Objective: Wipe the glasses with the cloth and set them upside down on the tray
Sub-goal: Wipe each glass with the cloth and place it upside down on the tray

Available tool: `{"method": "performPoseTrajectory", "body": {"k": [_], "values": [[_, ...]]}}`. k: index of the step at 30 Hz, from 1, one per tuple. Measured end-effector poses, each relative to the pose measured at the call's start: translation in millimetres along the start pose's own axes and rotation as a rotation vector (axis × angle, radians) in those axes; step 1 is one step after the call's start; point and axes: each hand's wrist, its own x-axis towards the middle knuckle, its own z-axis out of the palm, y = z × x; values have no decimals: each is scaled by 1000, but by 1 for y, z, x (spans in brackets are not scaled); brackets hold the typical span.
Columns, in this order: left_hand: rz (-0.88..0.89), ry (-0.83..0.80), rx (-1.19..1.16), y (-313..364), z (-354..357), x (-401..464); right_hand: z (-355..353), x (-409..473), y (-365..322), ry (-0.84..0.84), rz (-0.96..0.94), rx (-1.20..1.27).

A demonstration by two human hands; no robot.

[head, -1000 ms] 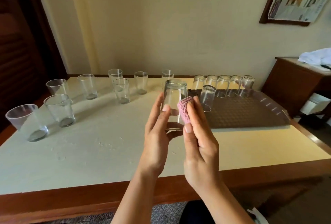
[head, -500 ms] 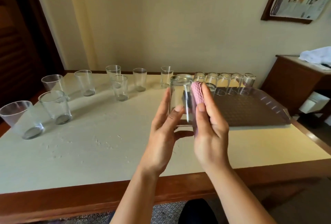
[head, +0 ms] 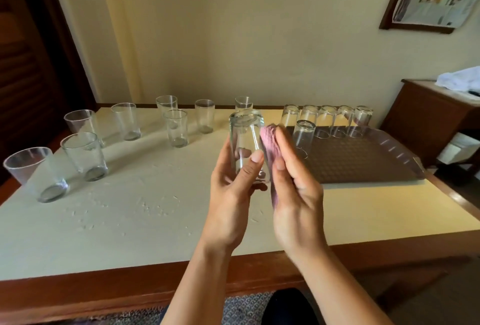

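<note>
Gripped upside down in the left hand (head: 231,194) is one glass (head: 246,143); a pink cloth (head: 270,143) is pressed against it by the right hand (head: 296,194). Six glasses (head: 304,133) are inverted on the tray (head: 363,163), eight (head: 176,127) upright on the tabletop (head: 130,220).

Pale table (head: 130,220) bears upright glasses (head: 176,128) and a brown tray (head: 363,163).
</note>
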Motion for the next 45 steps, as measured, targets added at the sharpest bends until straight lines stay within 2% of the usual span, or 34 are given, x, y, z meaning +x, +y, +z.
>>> {"method": "performPoseTrajectory", "body": {"k": [3, 7, 11, 15, 20, 24, 26, 30, 33, 36, 40, 45], "values": [[-17, -25, 12, 2, -7, 2, 2, -26, 10, 39, -15, -64], [-55, -150, 13, -3, -3, -7, -7, 5, -5, 77, -17, -65], [42, -91, -7, 0, 3, -3, -3, 2, -15, -51, -46, 3], [22, -51, -45, 1, -3, -1, 4, -26, -4, -9, -136, -232], [37, -47, -56, -1, 3, -7, -4, 17, -12, -1, -113, -245], [15, 2, -90, 5, 3, -1, 4, -13, -6, -38, -154, -286], [-25, -41, -66, 5, -2, -2, 4, -29, -2, -13, -182, -345], [-77, -127, -45, -4, -2, -10, -4, 1, -7, -13, -148, -289], [-44, -63, -54, -6, 3, -7, -3, 12, -11, -67, -129, -289], [-25, -43, -58, -1, -4, 2, -1, -19, 0, -106, -166, -310], [-11, -52, 22, -2, -5, -1, -5, -14, 0, -63, -146, -179], [54, 1, 1, -1, 6, -3, -3, 3, -8, -32, -105, -214]]}}
